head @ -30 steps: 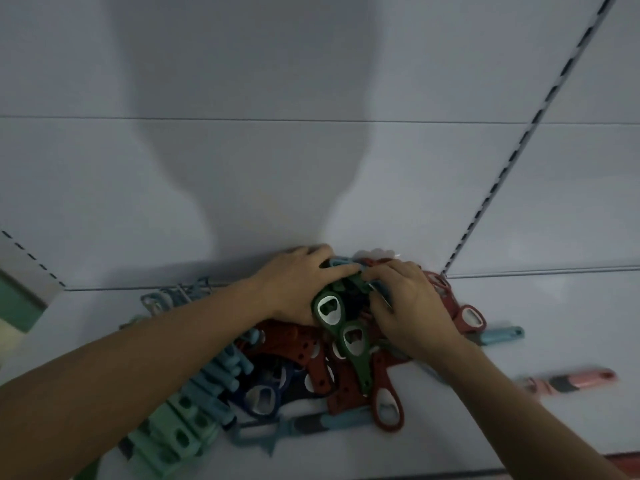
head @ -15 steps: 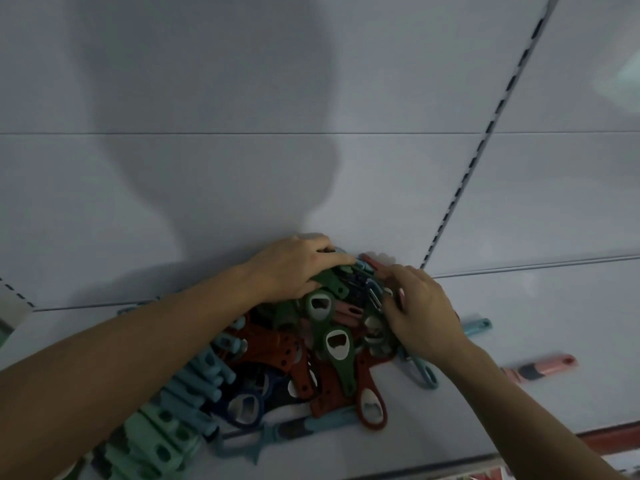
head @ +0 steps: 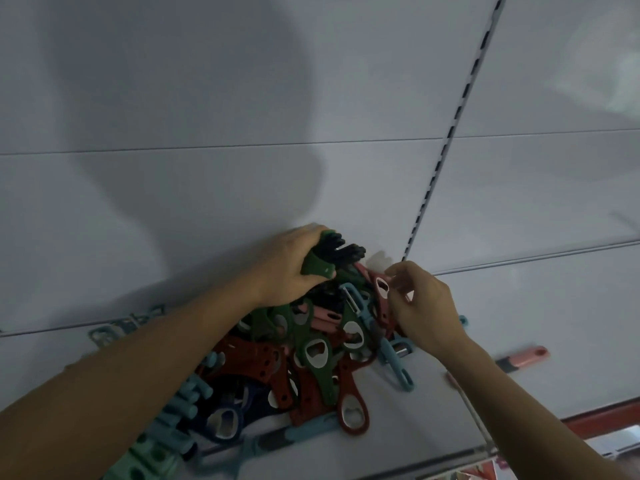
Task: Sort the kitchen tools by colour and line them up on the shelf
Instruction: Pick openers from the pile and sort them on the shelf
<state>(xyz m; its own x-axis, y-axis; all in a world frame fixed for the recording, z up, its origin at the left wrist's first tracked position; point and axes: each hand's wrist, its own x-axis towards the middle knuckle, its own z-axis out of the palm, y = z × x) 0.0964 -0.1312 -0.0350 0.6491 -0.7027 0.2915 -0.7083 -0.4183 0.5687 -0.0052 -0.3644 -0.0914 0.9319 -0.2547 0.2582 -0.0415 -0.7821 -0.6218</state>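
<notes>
Green tools [head: 317,263] gripped by left hand [head: 287,268]; right hand [head: 424,306] pinching red opener [head: 381,289] (pile top).

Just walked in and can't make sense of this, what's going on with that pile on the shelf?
A person is sorting a jumbled pile of coloured kitchen tools on a white shelf. The left hand grips a bunch of dark green tools at the back of the pile. The right hand pinches a red bottle opener. A pink tool lies apart on the right.
</notes>
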